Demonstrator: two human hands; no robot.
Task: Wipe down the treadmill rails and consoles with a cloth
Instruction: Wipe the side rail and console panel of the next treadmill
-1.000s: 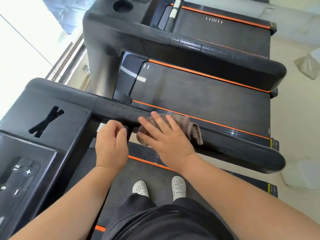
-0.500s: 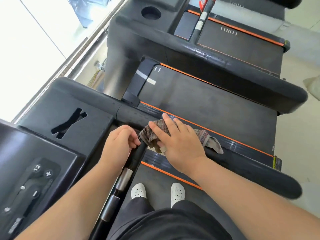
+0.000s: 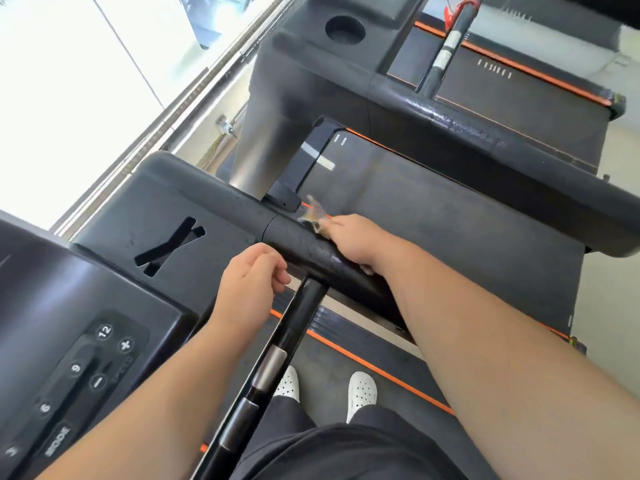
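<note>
Two hands: we see both bare, reaching forward from the lower edge of the view over a black treadmill.
Left hand (image 3: 249, 285): its fingers are curled into a loose fist with nothing visible inside. It sits at the near edge of the rail, just above the point where the bar joins. We cannot tell whether it touches either part.
Right hand (image 3: 356, 244): it lies across the top of the rail. Its fingers wrap over the far edge and are hidden there, and it grips the cloth.
Cloth (image 3: 313, 216): brownish and blurred. It sticks out ahead of the right hand at the far edge of the rail, close to the seam where the rail meets the console.
Rail (image 3: 294, 242): thick, black and rounded. It runs from the console corner toward the right, passing under the right forearm, and its top looks speckled and glossy near the right hand.
Bar (image 3: 287, 337): a slim black tube with two metal bands, running from the rail's near edge down toward the person.
Console (image 3: 104, 271): this fills the left side. It has an X-shaped slot (image 3: 169, 245) and a keypad (image 3: 86, 368) marked 12, 9, 6, plus and minus.
Second treadmill: it stands beyond the rail, with a grey belt (image 3: 450, 237), orange edging and a cup holder (image 3: 345, 29).
Shoes (image 3: 362, 393): two, white and perforated, standing on the near belt to the right of the bar.
</note>
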